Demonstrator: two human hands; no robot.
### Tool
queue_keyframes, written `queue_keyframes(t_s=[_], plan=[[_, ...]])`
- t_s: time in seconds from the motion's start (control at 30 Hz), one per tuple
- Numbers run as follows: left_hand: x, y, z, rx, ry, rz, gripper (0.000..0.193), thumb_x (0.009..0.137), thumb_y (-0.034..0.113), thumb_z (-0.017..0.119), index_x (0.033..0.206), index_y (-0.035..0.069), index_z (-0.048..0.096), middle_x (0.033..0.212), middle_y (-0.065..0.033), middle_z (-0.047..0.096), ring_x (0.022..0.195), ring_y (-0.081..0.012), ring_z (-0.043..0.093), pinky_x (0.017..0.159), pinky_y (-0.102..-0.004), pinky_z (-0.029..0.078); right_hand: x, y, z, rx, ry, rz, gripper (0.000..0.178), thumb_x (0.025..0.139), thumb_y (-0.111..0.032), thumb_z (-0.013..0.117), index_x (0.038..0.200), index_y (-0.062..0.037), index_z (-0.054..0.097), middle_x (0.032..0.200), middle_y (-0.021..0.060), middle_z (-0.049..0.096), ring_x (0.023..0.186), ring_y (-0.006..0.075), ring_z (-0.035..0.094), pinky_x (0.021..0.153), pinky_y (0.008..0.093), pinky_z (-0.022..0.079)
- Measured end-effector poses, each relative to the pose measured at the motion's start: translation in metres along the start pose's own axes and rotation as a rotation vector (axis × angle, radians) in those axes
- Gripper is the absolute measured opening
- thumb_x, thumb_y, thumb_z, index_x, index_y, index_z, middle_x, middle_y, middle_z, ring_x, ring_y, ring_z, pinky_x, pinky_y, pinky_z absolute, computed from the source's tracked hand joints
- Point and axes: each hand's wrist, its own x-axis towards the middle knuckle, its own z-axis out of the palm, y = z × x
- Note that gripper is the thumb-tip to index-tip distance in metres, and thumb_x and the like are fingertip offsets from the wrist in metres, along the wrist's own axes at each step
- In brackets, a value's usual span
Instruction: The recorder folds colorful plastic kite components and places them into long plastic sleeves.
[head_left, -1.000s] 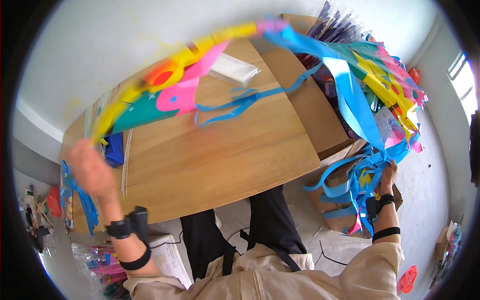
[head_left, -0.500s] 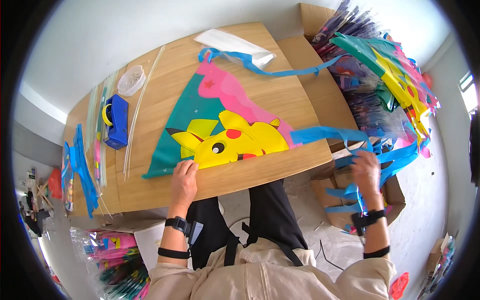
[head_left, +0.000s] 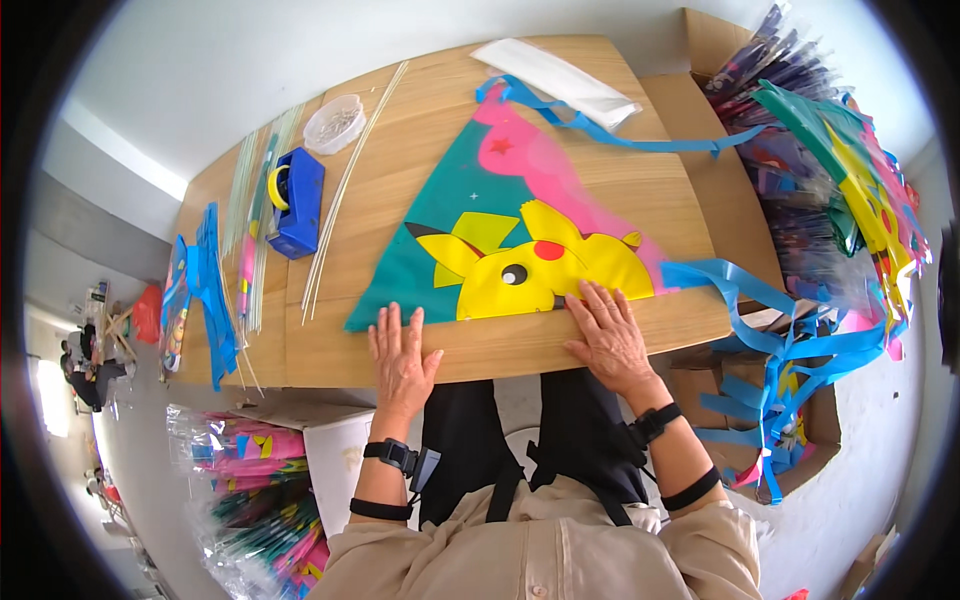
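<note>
A folded triangular kite lies flat on the wooden table, teal and pink with a yellow cartoon animal. Its long straight edge faces me. My left hand rests palm down at the near edge, fingers spread, the tips by the teal and yellow part. Further right, my right hand lies flat with its fingertips on the yellow print, hiding part of it. One blue ribbon tail runs from the far tip to the right; another blue tail hangs from the right corner over the table's edge.
Left on the table are a blue tape dispenser, a clear tub, thin rods and a blue ribbon bundle. White sheets lie behind. Packed kites sit below left; cartons and kites stand right.
My right hand has let go of the blue ribbon and come left onto the kite. My left hand has opened flat at the near edge. The whole view has shifted rightward.
</note>
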Motion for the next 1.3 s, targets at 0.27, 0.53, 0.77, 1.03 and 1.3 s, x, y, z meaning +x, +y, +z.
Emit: queue_keyframes(t_s=[0.27, 0.53, 0.77, 1.03, 1.3], plan=[[-0.014, -0.022, -0.007, 0.160, -0.028, -0.166, 0.070, 0.084, 0.032, 0.066, 0.146, 0.017, 0.036, 0.148, -0.0281, 0.027, 0.136, -0.0455, 0.026, 0.110, -0.0604, 0.020, -0.004, 0.009, -0.007, 0.044, -0.012, -0.001, 0.063, 0.087, -0.035, 0.060, 0.140, -0.0075, 0.041, 0.148, 0.0169, 0.037, 0.138, 0.0319, 0.032, 0.116, 0.0455, 0.020], [-0.032, -0.032, 0.006, 0.249, -0.006, -0.184, 0.064, 0.086, 0.029, 0.061, 0.145, 0.019, 0.039, 0.147, -0.0277, 0.029, 0.136, -0.0422, 0.029, 0.108, -0.0559, 0.025, -0.027, 0.041, -0.017, -0.017, 0.037, 0.107, 0.067, 0.084, -0.039, 0.064, 0.139, -0.0070, 0.044, 0.148, 0.0222, 0.032, 0.140, 0.0363, 0.027, 0.117, 0.0461, 0.019], [0.026, -0.004, -0.029, 0.245, -0.096, -0.161, 0.050, 0.085, 0.031, 0.066, 0.127, 0.007, 0.054, 0.126, -0.0274, 0.054, 0.113, -0.0431, 0.053, 0.093, -0.0522, 0.042, -0.034, 0.047, -0.025, -0.009, 0.155, 0.213, 0.071, 0.079, -0.047, 0.066, 0.135, -0.0068, 0.050, 0.146, 0.0291, 0.031, 0.141, 0.0399, 0.023, 0.117, 0.0509, 0.014], [0.168, 0.220, 0.028, -0.563, -0.306, 0.512, 0.046, 0.080, 0.013, 0.070, 0.122, 0.000, 0.056, 0.125, -0.0207, 0.055, 0.121, -0.0359, 0.049, 0.102, -0.0418, 0.040, -0.036, 0.051, -0.021, 0.033, 0.210, 0.226, 0.066, 0.078, -0.048, 0.066, 0.131, -0.0105, 0.054, 0.144, 0.0325, 0.030, 0.139, 0.0463, 0.024, 0.115, 0.0577, 0.014], [0.216, 0.338, 0.077, -0.331, -0.467, 0.442, 0.035, 0.067, 0.016, 0.079, 0.097, 0.003, 0.065, 0.102, -0.0154, 0.058, 0.106, -0.0372, 0.052, 0.089, -0.0429, 0.045, -0.042, 0.060, -0.010, -0.006, 0.173, 0.255, 0.059, 0.078, -0.042, 0.062, 0.129, -0.0139, 0.054, 0.143, 0.0304, 0.033, 0.138, 0.0472, 0.025, 0.115, 0.0580, 0.012]])
